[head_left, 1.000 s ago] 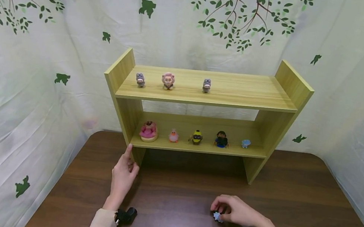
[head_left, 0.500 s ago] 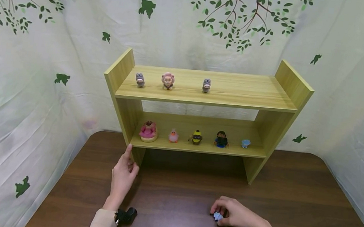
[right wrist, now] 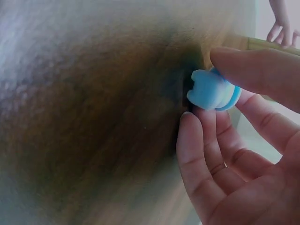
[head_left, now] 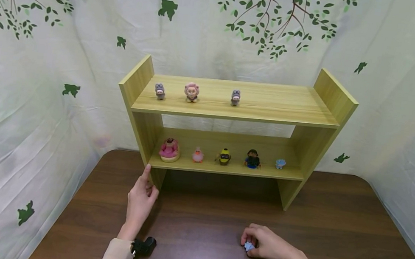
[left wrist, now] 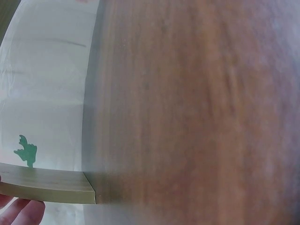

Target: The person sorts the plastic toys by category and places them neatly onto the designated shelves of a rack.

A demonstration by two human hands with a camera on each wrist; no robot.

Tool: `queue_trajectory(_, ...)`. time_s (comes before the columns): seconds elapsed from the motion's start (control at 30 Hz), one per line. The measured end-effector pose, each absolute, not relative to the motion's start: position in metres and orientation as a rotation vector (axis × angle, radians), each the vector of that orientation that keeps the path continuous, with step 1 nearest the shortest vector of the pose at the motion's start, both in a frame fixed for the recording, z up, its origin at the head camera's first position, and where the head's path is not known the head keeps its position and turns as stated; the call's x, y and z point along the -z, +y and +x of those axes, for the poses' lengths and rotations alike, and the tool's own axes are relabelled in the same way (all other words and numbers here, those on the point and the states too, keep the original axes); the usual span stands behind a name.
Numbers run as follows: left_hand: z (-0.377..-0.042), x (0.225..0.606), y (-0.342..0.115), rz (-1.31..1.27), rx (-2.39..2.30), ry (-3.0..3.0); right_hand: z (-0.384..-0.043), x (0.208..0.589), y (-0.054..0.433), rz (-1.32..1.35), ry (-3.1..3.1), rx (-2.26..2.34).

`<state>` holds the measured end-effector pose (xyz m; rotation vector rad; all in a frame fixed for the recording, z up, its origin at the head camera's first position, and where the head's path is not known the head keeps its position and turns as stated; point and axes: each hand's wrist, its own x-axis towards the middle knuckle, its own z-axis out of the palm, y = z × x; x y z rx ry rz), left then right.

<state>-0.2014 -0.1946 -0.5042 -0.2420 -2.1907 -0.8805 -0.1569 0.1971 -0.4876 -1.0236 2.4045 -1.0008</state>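
Observation:
My right hand (head_left: 269, 244) is low over the table at the front right. It pinches a small light-blue figurine (head_left: 249, 246) between thumb and fingers; the right wrist view shows the same figurine (right wrist: 211, 89) with its scalloped end pointing away from the palm, close to the tabletop. My left hand (head_left: 139, 205) holds the left side panel of the wooden shelf (head_left: 232, 117), index finger stretched up along it. In the left wrist view, fingertips (left wrist: 29, 213) lie against one face of that panel (left wrist: 47, 185).
Three figurines stand on the top board, one of them a pink-hooded figurine (head_left: 191, 92). Several more line the middle board, among them a pink bear (head_left: 169, 149), a yellow-capped figure (head_left: 224, 157) and a small blue figurine (head_left: 280, 164). A leaf-print curtain (head_left: 95, 69) hangs behind the brown table (head_left: 195, 239).
My right hand has shifted slightly, its thumb now lower along the blue figurine, which has turned a little in the fingers. The left hand and the shelf have stayed put.

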Motion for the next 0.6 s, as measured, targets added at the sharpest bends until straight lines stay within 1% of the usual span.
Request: queue_trajectory(0.6, -0.201, 0.504, -0.194, -0.243, 0.876, -2.196, -0.164, 0.465, 0.194, -0.958, 2.386, 1.383)
